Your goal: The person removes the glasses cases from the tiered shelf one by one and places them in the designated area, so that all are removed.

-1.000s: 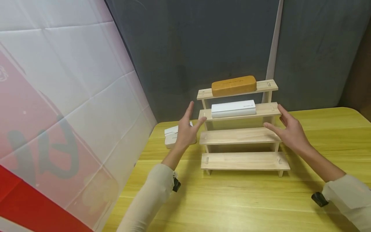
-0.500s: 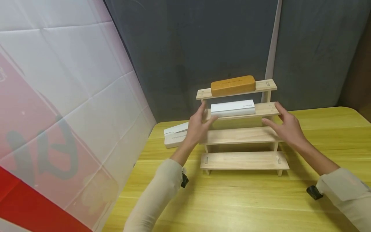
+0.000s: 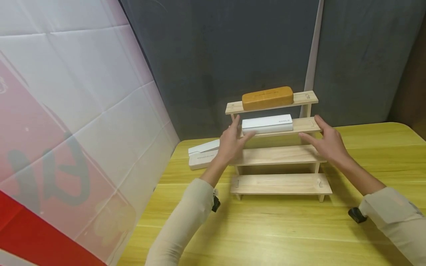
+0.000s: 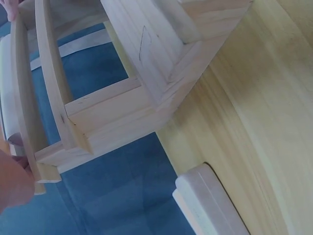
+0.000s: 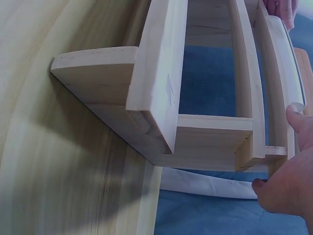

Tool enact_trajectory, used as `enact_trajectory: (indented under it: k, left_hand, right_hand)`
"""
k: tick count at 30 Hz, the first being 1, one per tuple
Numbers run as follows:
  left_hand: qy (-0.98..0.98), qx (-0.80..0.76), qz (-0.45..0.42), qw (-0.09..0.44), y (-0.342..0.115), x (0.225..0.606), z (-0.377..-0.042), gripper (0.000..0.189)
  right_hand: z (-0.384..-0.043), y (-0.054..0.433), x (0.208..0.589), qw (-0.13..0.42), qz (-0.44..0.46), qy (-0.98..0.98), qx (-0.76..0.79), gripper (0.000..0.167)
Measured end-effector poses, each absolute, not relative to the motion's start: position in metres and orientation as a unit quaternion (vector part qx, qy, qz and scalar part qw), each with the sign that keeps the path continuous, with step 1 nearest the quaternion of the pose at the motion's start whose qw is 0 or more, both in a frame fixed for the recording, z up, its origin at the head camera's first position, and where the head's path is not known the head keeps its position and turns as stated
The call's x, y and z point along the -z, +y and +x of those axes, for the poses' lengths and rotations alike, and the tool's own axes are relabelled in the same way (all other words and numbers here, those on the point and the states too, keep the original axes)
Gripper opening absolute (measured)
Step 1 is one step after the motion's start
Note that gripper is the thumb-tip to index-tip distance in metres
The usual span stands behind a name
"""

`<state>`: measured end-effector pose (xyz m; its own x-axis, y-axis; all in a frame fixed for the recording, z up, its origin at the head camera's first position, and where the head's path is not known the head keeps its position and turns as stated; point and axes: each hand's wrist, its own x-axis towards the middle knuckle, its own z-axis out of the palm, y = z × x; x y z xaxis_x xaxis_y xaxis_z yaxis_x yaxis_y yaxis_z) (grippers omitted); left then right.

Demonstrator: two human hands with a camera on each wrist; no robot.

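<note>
A pale wooden tiered display rack (image 3: 281, 156) stands on the table. My left hand (image 3: 230, 144) grips the left end of its second shelf from the top, thumb in front beside the white case. My right hand (image 3: 329, 142) holds the right end of that same shelf, thumb along the front edge. On this shelf lies a white oblong case (image 3: 267, 125) with dark lettering. An orange-brown oblong case (image 3: 267, 98) rests on the top shelf. The right wrist view shows my right hand (image 5: 293, 171) around the shelf end; the left wrist view shows part of my left hand (image 4: 17, 181).
Left of the rack, an off-white case (image 3: 202, 155) lies on the yellow wood table (image 3: 266, 229), partly behind my left arm. A dark grey curtain (image 3: 216, 66) hangs behind the table. A white printed cloth (image 3: 100, 81) borders the left side.
My left hand has moved right, from beside the rack onto the second shelf's left end. My right hand has shifted slightly left at the other end. The cases stay on their shelves.
</note>
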<state>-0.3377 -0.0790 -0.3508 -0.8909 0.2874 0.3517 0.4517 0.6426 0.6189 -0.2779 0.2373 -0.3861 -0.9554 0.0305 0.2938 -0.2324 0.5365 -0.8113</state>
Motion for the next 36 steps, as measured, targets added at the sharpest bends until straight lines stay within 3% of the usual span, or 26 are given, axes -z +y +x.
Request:
enact_trajectory:
  k: [13, 36]
  left_hand:
    - [-0.91, 0.354, -0.195, 0.095, -0.076, 0.346, -0.342, 0.094]
    - [-0.919, 0.314, -0.195, 0.139, -0.063, 0.349, -0.339, 0.088]
  right_hand:
    - [-0.283, 0.238, 0.383, 0.134, 0.056, -0.867, -0.476, 0.1]
    - [-0.28, 0.239, 0.383, 0.148, 0.052, -0.87, -0.467, 0.098]
